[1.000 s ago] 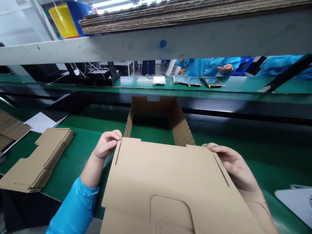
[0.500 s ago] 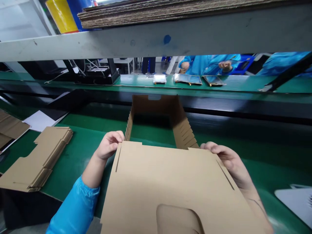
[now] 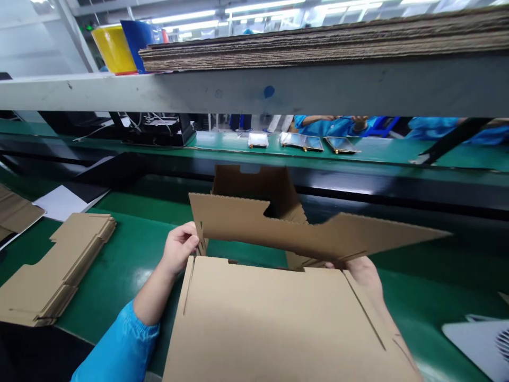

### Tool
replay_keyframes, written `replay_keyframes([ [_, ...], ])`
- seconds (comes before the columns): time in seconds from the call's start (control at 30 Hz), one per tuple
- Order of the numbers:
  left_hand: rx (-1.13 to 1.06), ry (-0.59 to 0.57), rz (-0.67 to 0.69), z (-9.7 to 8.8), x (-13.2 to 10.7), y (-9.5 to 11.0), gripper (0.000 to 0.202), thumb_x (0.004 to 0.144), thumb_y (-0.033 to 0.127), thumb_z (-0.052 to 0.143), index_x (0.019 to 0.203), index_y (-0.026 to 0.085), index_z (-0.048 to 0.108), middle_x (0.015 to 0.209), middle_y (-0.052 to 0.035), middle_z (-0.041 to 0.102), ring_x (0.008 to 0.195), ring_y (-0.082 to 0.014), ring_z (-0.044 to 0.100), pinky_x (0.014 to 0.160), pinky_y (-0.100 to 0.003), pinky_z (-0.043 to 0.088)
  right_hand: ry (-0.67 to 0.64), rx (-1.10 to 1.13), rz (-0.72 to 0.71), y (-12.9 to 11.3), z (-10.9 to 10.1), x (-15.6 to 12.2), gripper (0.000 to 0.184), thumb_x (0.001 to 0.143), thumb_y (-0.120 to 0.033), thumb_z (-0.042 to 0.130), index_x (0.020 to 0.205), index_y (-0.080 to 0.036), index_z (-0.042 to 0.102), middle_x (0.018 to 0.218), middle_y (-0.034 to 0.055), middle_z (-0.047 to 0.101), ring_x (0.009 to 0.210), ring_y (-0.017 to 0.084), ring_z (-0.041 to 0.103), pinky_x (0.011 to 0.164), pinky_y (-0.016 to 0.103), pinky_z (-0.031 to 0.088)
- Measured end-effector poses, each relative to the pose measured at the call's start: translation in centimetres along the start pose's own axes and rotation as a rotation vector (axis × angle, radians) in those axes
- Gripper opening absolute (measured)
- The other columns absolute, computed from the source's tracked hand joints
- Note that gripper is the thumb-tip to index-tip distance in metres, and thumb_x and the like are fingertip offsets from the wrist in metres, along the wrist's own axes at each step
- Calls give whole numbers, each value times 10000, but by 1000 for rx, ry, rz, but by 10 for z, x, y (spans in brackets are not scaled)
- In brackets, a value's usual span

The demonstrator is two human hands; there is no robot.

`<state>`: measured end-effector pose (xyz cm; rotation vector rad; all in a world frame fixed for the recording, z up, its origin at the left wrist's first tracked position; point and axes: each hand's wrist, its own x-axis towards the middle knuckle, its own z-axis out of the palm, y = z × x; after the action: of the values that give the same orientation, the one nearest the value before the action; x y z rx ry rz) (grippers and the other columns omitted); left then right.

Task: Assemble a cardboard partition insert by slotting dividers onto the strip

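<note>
A cut cardboard panel (image 3: 234, 220) stands nearly upright in front of me, with a notch in its top edge and a point at its right end. My left hand (image 3: 181, 248) is closed, pinching the panel's left end near a slot. At its lower right edge my right hand (image 3: 363, 273) grips it, its fingers partly hidden by the cardboard. Closer to me lies a flat cardboard sheet (image 3: 258, 318) with long slots near both sides. Beyond the upright panel stands a folded cardboard frame (image 3: 254, 183) with slotted sides, partly covered by the panel.
At left, a stack of cut cardboard (image 3: 59, 265) lies on the green bench (image 3: 131, 239). A shelf (image 3: 222, 93) overhead bears cardboard sheets (image 3: 298, 48). Several flat devices (image 3: 302, 141) lie on the far bench, where a person in blue (image 3: 330, 126) works. A grey-white object (image 3: 477, 345) sits at right.
A notched cardboard panel now stands upright between my hands, above the slotted sheet. Both hands have shifted slightly down in the picture, and the view has tilted up.
</note>
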<state>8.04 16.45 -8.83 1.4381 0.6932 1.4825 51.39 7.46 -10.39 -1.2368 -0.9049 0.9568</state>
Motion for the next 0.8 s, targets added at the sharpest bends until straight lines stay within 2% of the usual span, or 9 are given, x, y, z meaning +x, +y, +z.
replay_keyframes([
  [0.07, 66, 59, 83, 2, -3, 3, 393, 884, 538, 890, 793, 187, 738, 751, -43, 683, 679, -169, 628, 662, -286, 518, 9, 5, 59, -1, -1, -5, 487, 786, -699, 919, 786, -230, 783, 685, 84, 691, 563, 241, 646, 508, 352, 533],
  [0.17, 153, 109, 138, 4, -7, 9, 309, 874, 490, 901, 880, 196, 805, 938, -102, 779, 881, -244, 729, 825, -367, 592, -88, -1, -91, -8, 6, -9, 391, 795, -620, 946, 832, -251, 822, 692, 57, 677, 583, 197, 611, 549, 324, 532],
  [0.27, 159, 83, 152, 5, -10, 16, 276, 878, 463, 896, 833, 201, 820, 901, -98, 789, 837, -239, 731, 794, -362, 593, -112, -7, -219, -17, 15, -10, 317, 753, -551, 987, 819, -275, 845, 741, 63, 712, 638, 221, 654, 594, 354, 575],
  [0.33, 148, 53, 141, 3, -9, 23, 315, 853, 482, 917, 760, 200, 814, 833, -89, 772, 766, -223, 710, 732, -342, 581, -92, -9, -216, -22, 17, -11, 290, 722, -513, 1011, 774, -279, 848, 797, 86, 762, 708, 265, 718, 651, 401, 621],
  [0.47, 69, -91, 119, -3, -2, 38, 241, 817, 445, 972, 794, 226, 874, 807, -73, 726, 670, -175, 663, 626, -295, 547, -181, 62, -193, -28, 15, -13, 274, 678, -466, 1046, 716, -288, 841, 816, 70, 750, 659, 229, 692, 594, 376, 607],
  [0.57, -20, -287, 124, -9, 4, 43, 85, 861, 323, 949, 917, 274, 910, 887, -67, 704, 655, -141, 652, 605, -274, 545, -288, 123, -228, -31, 12, -16, 280, 684, -395, 1052, 645, -279, 801, 805, 37, 703, 642, 169, 639, 563, 308, 562],
  [0.67, -71, -454, 142, -14, 8, 39, 64, 906, 251, 898, 966, 273, 904, 903, -67, 676, 675, -134, 650, 623, -270, 548, -347, 171, -204, -32, 12, -19, 250, 738, -326, 1025, 662, -271, 794, 838, 24, 687, 666, 146, 629, 591, 292, 552],
  [0.73, -92, -487, 144, -17, 9, 35, 63, 898, 247, 900, 959, 260, 892, 916, -62, 651, 673, -125, 630, 618, -264, 535, -363, 192, -190, -32, 12, -19, 255, 752, -321, 1018, 662, -266, 786, 845, 18, 683, 656, 138, 622, 586, 289, 547],
  [0.8, -82, -444, 127, -18, 9, 31, 67, 877, 281, 925, 928, 260, 887, 921, -50, 618, 663, -111, 592, 602, -253, 508, -370, 170, -206, -32, 12, -17, 281, 757, -363, 1020, 652, -260, 781, 825, 23, 686, 644, 140, 624, 574, 288, 547],
])
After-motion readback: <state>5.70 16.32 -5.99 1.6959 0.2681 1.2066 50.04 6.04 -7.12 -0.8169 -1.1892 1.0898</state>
